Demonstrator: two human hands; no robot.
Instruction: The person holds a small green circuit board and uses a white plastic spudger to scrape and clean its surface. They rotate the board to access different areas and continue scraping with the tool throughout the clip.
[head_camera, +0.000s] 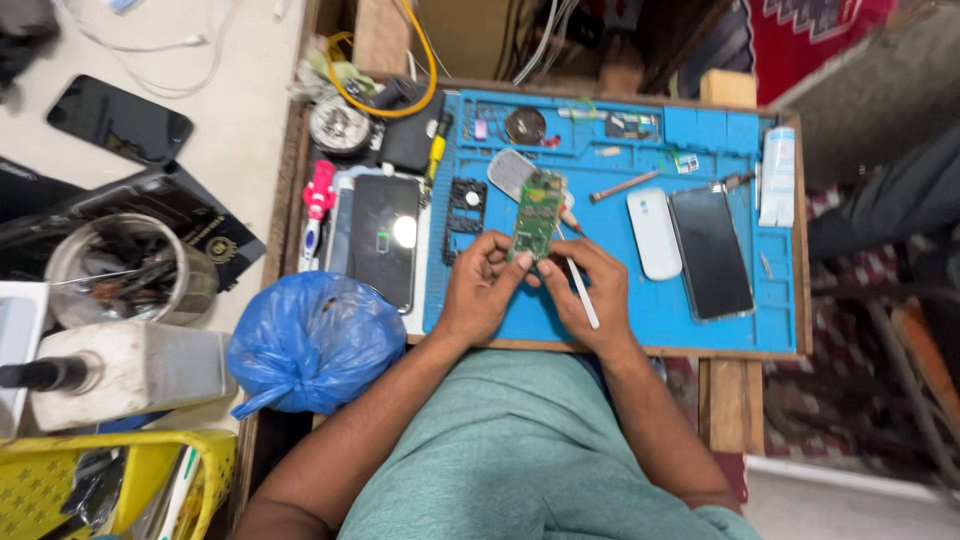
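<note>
A small green circuit board (537, 214) is being held upright near the centre of the frame, above a blue silicone repair mat (640, 310). The left hand (482, 285) is pinching the board's lower edge between thumb and fingertips, seemingly to turn its face toward the wearer. The right hand (592, 285) is curling closed around a thin white stick-like tool (580, 285), while its thumb is steadying the board's lower right corner; the tool is slanting down across the palm, its tip seemingly kept close to the board.

Just left of the board, a black plastic frame piece (466, 205) is lying on the mat, and beyond it a dark smartphone (385, 240) is showing a small charging symbol. To the right, a white rounded phone cover (654, 233) and another dark phone (711, 252) are lying side by side, well apart from the hands. A screwdriver (622, 186) is resting in the upper middle.

The mat's bottom strip below the hands is bare. At the lower left, a blue plastic bag (312, 343) is crowding the wooden bench's edge beside the left forearm. The mat's raised rim and small parts trays are lining the top edge.
</note>
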